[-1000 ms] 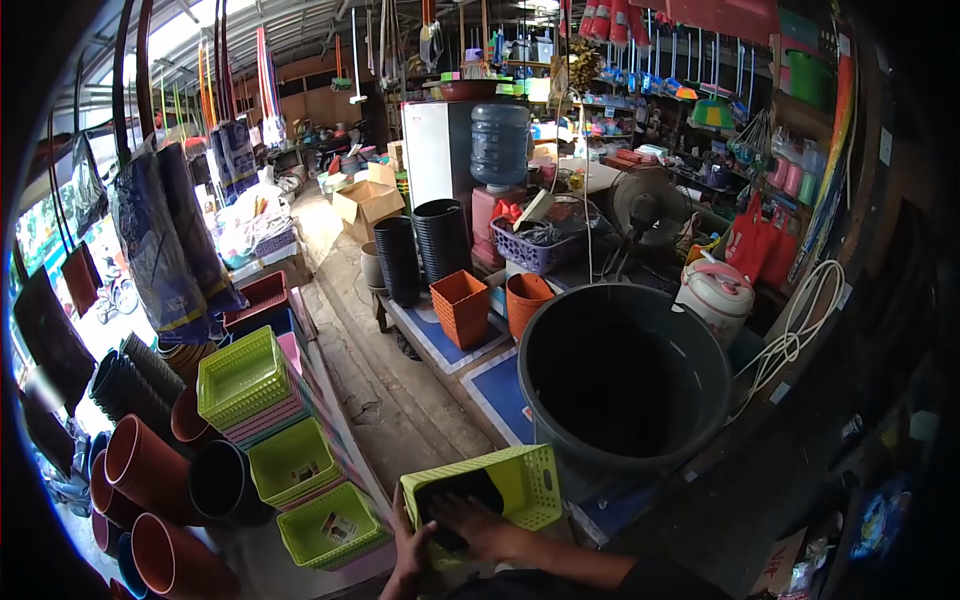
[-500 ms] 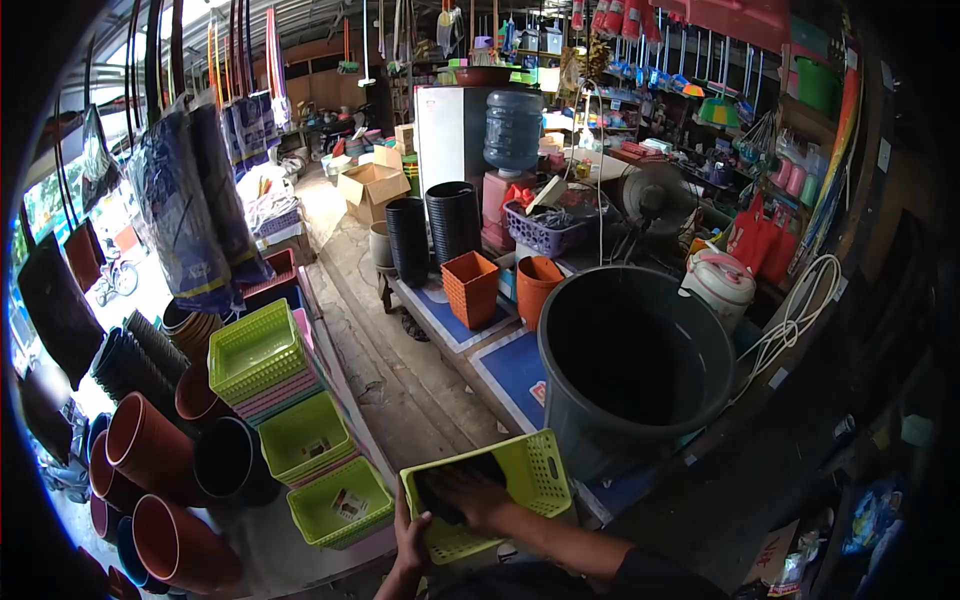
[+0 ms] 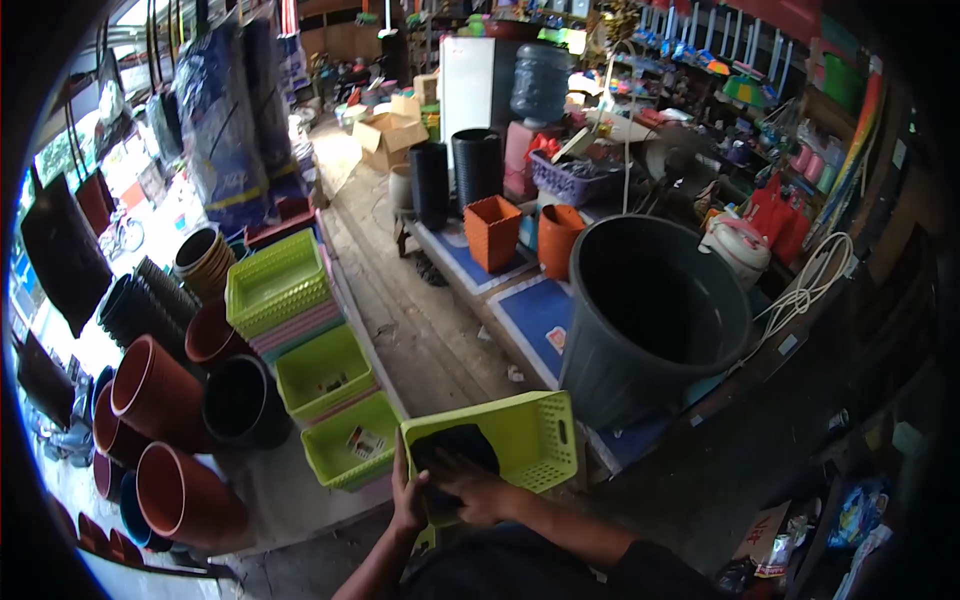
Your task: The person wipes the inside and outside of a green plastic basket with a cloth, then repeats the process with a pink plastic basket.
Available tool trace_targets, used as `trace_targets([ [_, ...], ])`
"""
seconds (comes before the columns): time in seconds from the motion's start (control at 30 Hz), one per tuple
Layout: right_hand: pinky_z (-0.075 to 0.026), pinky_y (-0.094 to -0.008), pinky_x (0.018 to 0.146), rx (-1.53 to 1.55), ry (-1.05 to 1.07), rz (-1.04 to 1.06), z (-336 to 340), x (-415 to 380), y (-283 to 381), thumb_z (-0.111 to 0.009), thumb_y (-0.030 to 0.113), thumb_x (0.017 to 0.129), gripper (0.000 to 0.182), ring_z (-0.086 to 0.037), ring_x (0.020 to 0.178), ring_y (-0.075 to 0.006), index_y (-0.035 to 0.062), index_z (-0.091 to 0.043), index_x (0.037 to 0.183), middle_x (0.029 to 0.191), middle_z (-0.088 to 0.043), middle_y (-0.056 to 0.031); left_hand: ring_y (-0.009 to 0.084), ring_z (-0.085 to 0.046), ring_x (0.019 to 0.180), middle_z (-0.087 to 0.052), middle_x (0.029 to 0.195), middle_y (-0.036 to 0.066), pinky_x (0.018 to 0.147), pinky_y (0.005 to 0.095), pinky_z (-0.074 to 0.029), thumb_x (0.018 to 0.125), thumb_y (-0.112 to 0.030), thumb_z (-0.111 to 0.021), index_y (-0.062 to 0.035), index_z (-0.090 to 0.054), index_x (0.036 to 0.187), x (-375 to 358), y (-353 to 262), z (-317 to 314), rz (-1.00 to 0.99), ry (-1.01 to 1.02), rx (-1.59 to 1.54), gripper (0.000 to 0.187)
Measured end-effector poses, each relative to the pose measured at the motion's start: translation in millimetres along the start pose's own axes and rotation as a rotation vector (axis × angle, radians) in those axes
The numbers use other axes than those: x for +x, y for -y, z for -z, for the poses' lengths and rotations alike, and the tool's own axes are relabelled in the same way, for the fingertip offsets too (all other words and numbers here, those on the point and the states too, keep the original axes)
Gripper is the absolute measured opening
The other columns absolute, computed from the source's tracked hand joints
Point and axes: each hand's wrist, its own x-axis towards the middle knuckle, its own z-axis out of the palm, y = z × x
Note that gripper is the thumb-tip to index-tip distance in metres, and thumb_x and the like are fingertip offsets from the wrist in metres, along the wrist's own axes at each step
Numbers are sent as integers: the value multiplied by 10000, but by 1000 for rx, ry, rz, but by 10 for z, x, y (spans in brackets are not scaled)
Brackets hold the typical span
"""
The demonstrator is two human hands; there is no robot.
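A lime-green plastic basket [image 3: 525, 430] with a perforated end is tilted in front of my body. My left hand [image 3: 409, 492] is closed round its left end, thumb against the rim. Inside the basket, a black cloth [image 3: 465, 445] is bunched against the left part. My right hand [image 3: 474, 492] reaches in over the near side and presses the cloth, its fingers partly bent over it. The dark folds hide some fingertips. Just left of the held basket, a similar green basket [image 3: 322, 452] tops a stack on the table, with a small label inside.
More stacked green baskets [image 3: 277, 283] stand on the left table, beside brown pots [image 3: 165, 390] and a black pot [image 3: 242, 405]. A large dark-grey bin [image 3: 640, 350] stands close on the right. Behind it are orange pots [image 3: 492, 235] on a low blue-topped bench [image 3: 530, 315].
My view has shifted, so the surroundings sit differently in it. My right hand and the cloth have moved slightly within the basket. My left hand keeps its grip on the basket.
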Motion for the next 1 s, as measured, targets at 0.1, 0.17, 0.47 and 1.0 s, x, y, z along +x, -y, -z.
trace_targets([
  [0.1, -154, -496, 1185, -29, 173, 72, 51, -18, 57, -621, 183, 780, 786, -151, 1462, -349, 177, -306, 1500, 1585, -195, -115, 240, -334, 1360, -301, 1513, 160, 1130, 351, -234, 756, -294, -623, -56, -105, 1546, -30, -119, 32, -44, 10, -7, 974],
  [0.17, -165, -479, 1185, -99, 193, 10, 248, -147, -29, -605, 204, 793, 746, -177, 1457, -331, 142, -331, 1484, 1574, -229, -118, 249, -331, 1367, -292, 1520, 169, 1130, 363, -241, 757, -299, -630, -49, -106, 1543, -16, -212, 70, -109, 17, -38, 977],
  [0.47, -286, -412, 1137, -121, 232, -301, 56, -328, -221, -534, 338, 894, 596, -391, 1353, -329, 0, -447, 1377, 1431, -444, -207, 279, -352, 1357, -300, 1506, 185, 1114, 398, -286, 751, -343, -669, -36, -127, 1536, -70, -507, 54, -223, -27, -7, 1002],
  [1.0, -478, -316, 912, 1978, -351, -404, 278, 163, 632, -535, 281, 990, 378, -611, 1011, -147, 15, -540, 1259, 1115, -630, -51, 260, -298, 1386, -225, 1548, 170, 1135, 381, -247, 842, -267, -643, -45, -90, 1540, -275, -175, -142, -263, -82, 46, 918],
])
